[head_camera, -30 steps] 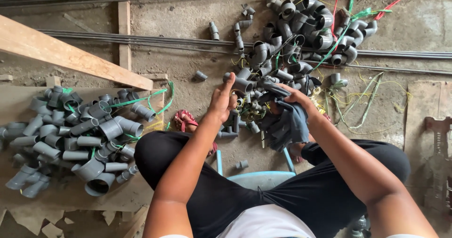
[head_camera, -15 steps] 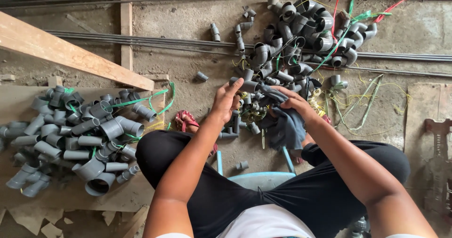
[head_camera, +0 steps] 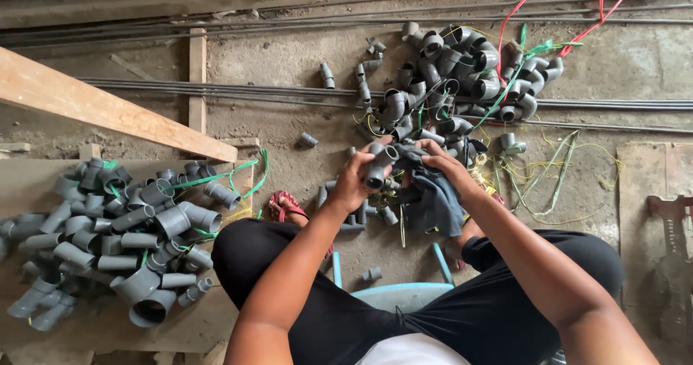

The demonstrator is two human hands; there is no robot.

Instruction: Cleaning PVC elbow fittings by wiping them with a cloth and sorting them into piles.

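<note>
Since the earlier frame the left hand [head_camera: 351, 182] has closed round a grey pipe fitting [head_camera: 378, 167] and lifted it off the floor, where before it reached open-palmed toward the scattered pieces. That fitting (an elbow, by its bend) now sits upright in the curled fingers, its open mouth facing up, just in front of the knees. The right hand [head_camera: 442, 164] holds a dark blue-grey cloth [head_camera: 435, 202], fingers bunched on its top edge and pressed against the fitting's right side; the cloth hangs down toward the near side.

Far and to the right of the hands lies a heap of grey pipe fittings [head_camera: 462, 76], tangled with green and red strings [head_camera: 538, 18]. On the left, a second pile of larger grey fittings [head_camera: 123, 228] rests on a flat board [head_camera: 94, 322]. A wooden plank [head_camera: 101, 109] slants above that pile, and thin steel rods [head_camera: 253, 89] run across the concrete floor beyond.
</note>
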